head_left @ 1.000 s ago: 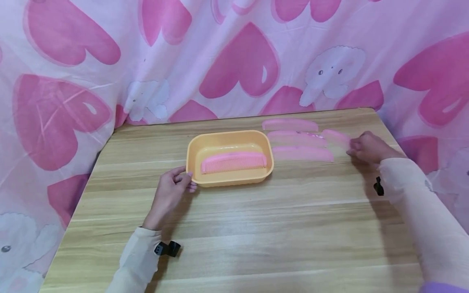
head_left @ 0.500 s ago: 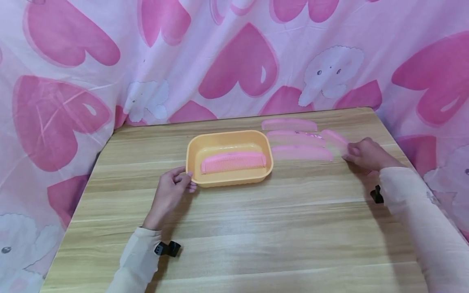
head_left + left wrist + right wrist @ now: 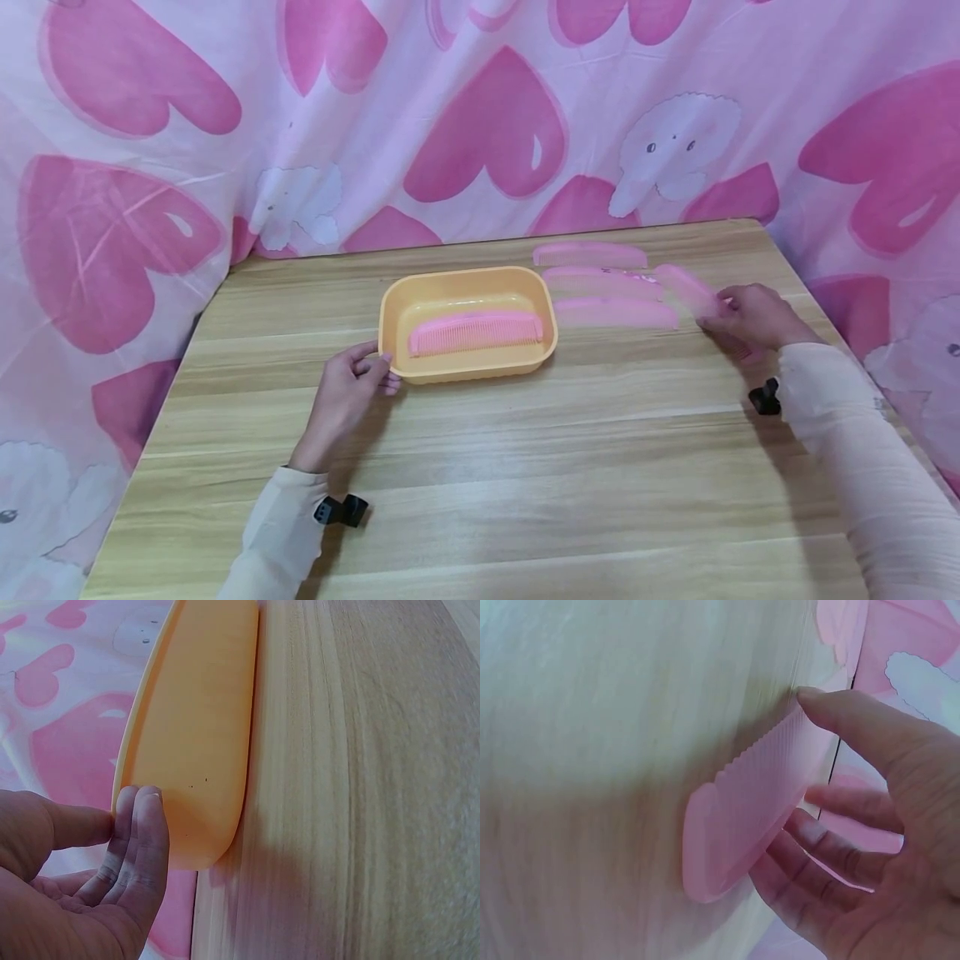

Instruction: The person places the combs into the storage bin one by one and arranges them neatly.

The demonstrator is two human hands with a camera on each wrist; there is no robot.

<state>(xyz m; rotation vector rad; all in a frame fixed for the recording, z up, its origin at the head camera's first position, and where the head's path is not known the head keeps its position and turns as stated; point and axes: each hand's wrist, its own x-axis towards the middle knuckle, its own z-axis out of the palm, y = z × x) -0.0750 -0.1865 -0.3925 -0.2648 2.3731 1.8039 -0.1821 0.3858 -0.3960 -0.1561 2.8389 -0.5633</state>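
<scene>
In the head view my left hand [image 3: 347, 400] holds the near left corner of a yellow plastic tray [image 3: 468, 371]. The left wrist view shows the thumb at the rim and the fingers against the outer wall [image 3: 195, 742]. A pink comb [image 3: 480, 333] lies inside the tray. At the right, my right hand [image 3: 767, 315] pinches another pink comb [image 3: 739, 825] set at a slant, its thumb on the toothed side and fingers along the back edge. The hand covers this comb's middle in the head view. Whether it touches the table cannot be told.
Right of the tray lie a far pink comb [image 3: 588, 253], a middle comb with a small print [image 3: 600, 279] and a near comb [image 3: 615, 312]. All rest on a wooden table [image 3: 480, 475]. A pink heart-patterned curtain [image 3: 480, 125] hangs behind it.
My right hand has shifted slightly toward the near side, and its fingers now hold the slanted comb, whose near end shows below the hand. The left hand stays at the tray.
</scene>
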